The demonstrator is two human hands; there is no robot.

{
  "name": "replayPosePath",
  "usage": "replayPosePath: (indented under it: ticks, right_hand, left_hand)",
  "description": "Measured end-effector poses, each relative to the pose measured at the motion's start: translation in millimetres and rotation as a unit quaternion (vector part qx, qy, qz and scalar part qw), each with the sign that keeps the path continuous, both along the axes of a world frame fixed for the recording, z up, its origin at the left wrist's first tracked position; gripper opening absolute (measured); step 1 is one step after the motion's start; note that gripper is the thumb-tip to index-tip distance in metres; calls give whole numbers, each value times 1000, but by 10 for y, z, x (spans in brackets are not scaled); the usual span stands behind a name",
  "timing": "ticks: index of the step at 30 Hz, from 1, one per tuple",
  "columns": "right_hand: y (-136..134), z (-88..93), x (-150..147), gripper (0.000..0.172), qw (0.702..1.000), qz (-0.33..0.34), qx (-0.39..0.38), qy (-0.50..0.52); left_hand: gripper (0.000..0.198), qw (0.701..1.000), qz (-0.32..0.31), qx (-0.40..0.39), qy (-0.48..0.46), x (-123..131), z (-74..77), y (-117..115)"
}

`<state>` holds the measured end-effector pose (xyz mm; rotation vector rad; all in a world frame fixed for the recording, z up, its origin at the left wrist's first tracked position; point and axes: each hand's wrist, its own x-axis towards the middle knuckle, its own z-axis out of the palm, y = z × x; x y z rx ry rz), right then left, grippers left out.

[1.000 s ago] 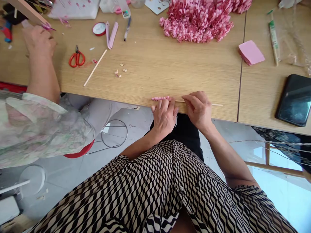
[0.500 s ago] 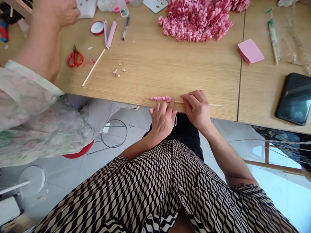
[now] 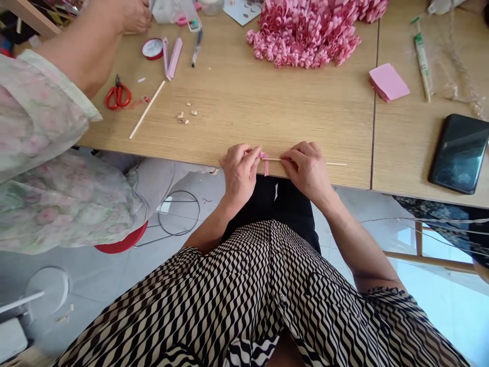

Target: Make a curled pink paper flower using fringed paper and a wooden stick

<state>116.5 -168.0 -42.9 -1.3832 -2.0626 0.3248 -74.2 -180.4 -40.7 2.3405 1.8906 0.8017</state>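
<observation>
Grip is clamped on a wooden stick (image 3: 336,164), pink strip (image 3: 264,164) between left hand (image 3: 240,171) and right hand (image 3: 307,171).

Skewer (image 3: 272,159) between left hand (image 3: 240,173) and right hand (image 3: 307,171), scissors (image 3: 118,95) left, paper curls (image 3: 301,35) behind, phone (image 3: 459,154) right

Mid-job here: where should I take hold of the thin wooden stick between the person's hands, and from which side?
Best pinch the bare end of the thin wooden stick, coming from the right and above, beyond the right hand. That end is slim and unobstructed along the table edge, whereas the pink paper strip and left hand crowd the other end.
</observation>
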Motion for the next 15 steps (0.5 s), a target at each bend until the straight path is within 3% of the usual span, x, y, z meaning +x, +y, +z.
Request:
replayPosePath:
  ticks: [4, 15]
  right_hand:
    - [10, 0, -5, 22, 1000, 0, -5, -9]
    - [5, 13, -14, 23, 999, -12, 0, -37]
  left_hand:
    - [28, 999, -41, -27, 1, 0, -1, 81]
    - [24, 999, -27, -1, -34, 0, -16, 79]
